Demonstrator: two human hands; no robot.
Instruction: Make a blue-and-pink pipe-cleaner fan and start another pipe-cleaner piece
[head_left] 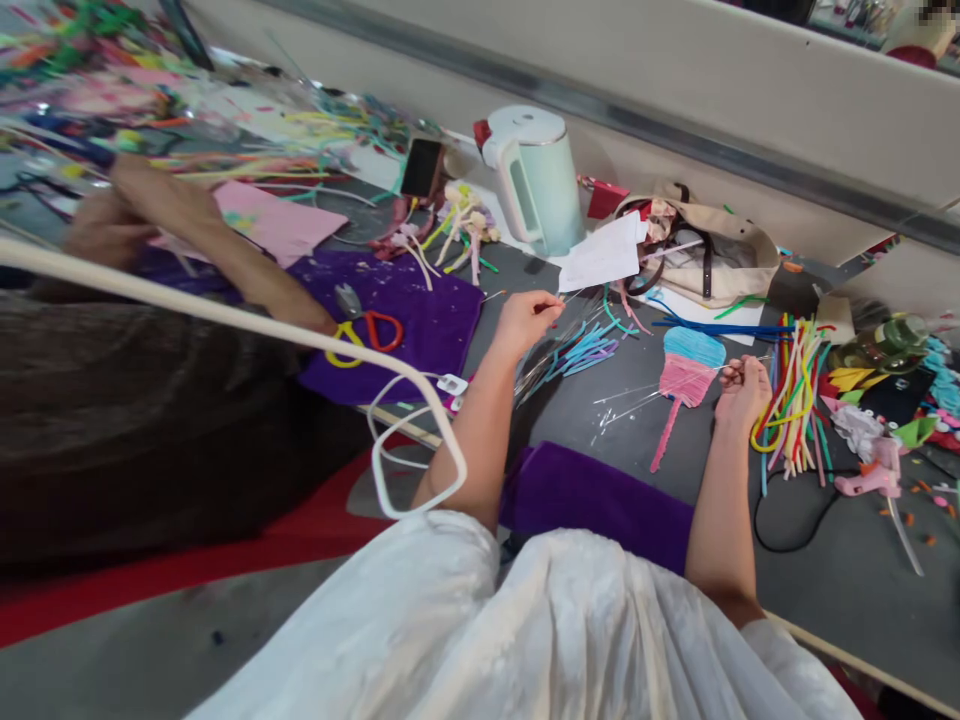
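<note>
My left hand [526, 318] is closed in a pinch on a thin clear strand above a bunch of blue and clear strips [574, 352] on the grey table. My right hand [742, 388] rests on the table with its fingers curled, pinching the end of thin clear strands that run left across a pink and blue pipe-cleaner shape [684, 378]. A pile of coloured pipe cleaners [791, 395] lies just right of my right hand. A folded purple cloth [596, 500] lies between my forearms.
Another person's arm [225, 255] reaches over a purple cloth [420, 315] with scissors [364, 330] at left. A pale green kettle [534, 180], a beige bag [712, 255], white paper [604, 255] and a pink glue gun [870, 478] with black cord crowd the table.
</note>
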